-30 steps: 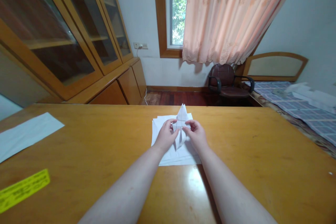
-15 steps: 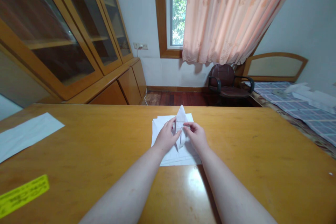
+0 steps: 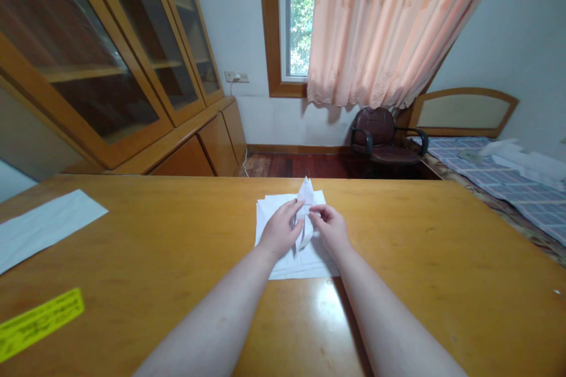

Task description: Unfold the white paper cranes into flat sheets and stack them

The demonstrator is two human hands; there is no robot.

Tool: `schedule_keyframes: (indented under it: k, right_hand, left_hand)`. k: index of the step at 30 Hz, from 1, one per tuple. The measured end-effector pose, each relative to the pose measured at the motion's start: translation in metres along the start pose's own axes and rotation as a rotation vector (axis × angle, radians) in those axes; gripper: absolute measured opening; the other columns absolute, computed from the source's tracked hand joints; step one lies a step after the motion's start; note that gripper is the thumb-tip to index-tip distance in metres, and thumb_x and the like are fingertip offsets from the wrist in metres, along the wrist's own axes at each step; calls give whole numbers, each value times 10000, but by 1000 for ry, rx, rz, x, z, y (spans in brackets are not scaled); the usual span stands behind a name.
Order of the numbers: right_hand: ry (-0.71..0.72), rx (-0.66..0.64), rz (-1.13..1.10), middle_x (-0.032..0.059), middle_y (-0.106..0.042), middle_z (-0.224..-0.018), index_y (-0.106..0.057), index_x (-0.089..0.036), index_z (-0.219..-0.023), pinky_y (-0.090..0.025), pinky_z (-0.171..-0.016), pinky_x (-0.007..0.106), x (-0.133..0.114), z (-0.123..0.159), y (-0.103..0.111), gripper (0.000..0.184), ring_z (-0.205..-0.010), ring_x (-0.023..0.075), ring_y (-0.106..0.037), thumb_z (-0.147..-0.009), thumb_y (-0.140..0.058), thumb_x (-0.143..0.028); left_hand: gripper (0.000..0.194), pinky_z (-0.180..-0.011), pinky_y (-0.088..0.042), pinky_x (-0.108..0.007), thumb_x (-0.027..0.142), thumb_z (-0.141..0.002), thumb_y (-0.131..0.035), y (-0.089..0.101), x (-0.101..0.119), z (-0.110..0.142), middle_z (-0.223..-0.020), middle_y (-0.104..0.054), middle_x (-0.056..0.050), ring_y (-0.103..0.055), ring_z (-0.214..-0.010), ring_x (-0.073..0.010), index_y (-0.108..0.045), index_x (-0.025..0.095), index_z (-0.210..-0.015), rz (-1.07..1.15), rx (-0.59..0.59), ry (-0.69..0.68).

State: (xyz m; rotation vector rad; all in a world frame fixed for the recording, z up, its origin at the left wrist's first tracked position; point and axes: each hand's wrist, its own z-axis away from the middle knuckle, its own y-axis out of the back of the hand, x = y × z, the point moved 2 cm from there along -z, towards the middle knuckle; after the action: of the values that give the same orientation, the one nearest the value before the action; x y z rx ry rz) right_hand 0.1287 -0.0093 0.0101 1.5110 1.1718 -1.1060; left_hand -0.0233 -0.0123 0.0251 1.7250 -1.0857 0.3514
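Note:
A folded piece of white paper (image 3: 306, 191), narrow and pointed at its far end, is between my two hands above a stack of white paper sheets (image 3: 283, 271). My left hand (image 3: 283, 227) grips its left side, fingers on the upper part and thumb lower down. From the right, my right hand (image 3: 329, 225) pinches the folded paper's edge near its middle with thumb and fingertips. Parts of the folds are hidden behind my fingers.
The sheets lie on a wooden table (image 3: 177, 235). At the left are another white sheet (image 3: 48, 227) and a yellow label (image 3: 42, 323). Beyond the table stand a glass-doored cabinet (image 3: 177, 112), an office chair (image 3: 380, 135) and a bed (image 3: 508, 171).
My left fingers have shifted slightly right, further over the folded paper. The paper's lower part has changed its angle a little; my right hand has hardly moved.

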Motion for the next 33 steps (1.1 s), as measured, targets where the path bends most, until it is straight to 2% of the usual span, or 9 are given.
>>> schedule_keyframes:
  k: [2, 6, 10, 15, 17, 24, 30, 33]
  right_hand:
    - [0, -5, -6, 29, -647, -748, -654, -177, -811, -401, -602, 270, 0, 0, 0, 187, -613, 131, -499, -706, -613, -326]
    - [3, -38, -20, 33, -656, -738, -660, -184, -772, -417, -615, 281, 1, 1, -2, 165, -626, 142, -526, -693, -626, -325]
    - [-4, -24, -43, 34, -658, -743, -663, -188, -771, -429, -631, 289, 3, 0, -2, 173, -654, 154, -546, -690, -633, -338]
    - [-10, 58, -46, 34, -635, -734, -659, -175, -798, -426, -618, 280, 6, -2, 2, 220, -648, 148, -526, -686, -635, -363]
    - [-3, 58, -42, 25, -618, -717, -657, -173, -829, -414, -599, 269, 7, -2, 3, 240, -624, 136, -502, -689, -633, -367]
    - [-13, -75, -77, 34, -647, -857, -633, -197, -1001, -420, -597, 264, 4, 1, 0, 361, -631, 127, -507, -658, -658, -309]
    - [9, -115, -23, 44, -670, -937, -637, -206, -1023, -426, -618, 273, 1, 1, -2, 372, -645, 125, -521, -657, -641, -268]
    - [27, -110, 30, 47, -673, -965, -642, -211, -1016, -427, -629, 280, -3, 2, -2, 367, -665, 134, -535, -651, -644, -256]
  left_hand:
    - [371, -1024, -349, -384, 237, -805, -523, 0, 1, 0, -1245, -513, -79, -459, -1176, -207, -532, 222, -1175, 2, 4, 3]
    - [288, -886, -445, -355, 205, -772, -535, -1, -1, 0, -1053, -577, -70, -555, -963, -189, -540, 192, -1060, 27, 38, 73]
    - [245, -858, -449, -349, 146, -773, -483, -3, -7, 0, -1005, -590, -55, -562, -918, -178, -536, 198, -1007, 86, 65, 127]
    - [156, -824, -471, -332, 176, -775, -497, -7, -17, -3, -1023, -613, -61, -593, -877, -162, -548, 183, -922, 353, 134, 255]
    - [135, -835, -465, -331, 202, -774, -509, -9, -19, -5, -987, -630, -61, -598, -896, -167, -571, 172, -889, 460, 128, 301]
    - [299, -813, -473, -341, 239, -732, -578, -16, -23, -6, -991, -640, -86, -607, -901, -188, -573, 150, -1017, 795, 53, 486]
    - [450, -868, -463, -355, 227, -724, -605, -15, -19, -7, -1109, -613, -92, -579, -1014, -194, -507, 180, -1160, 795, 22, 412]
    - [471, -954, -414, -363, 191, -699, -629, -14, -16, -7, -1196, -579, -90, -537, -1102, -195, -535, 186, -1160, 795, 1, 378]
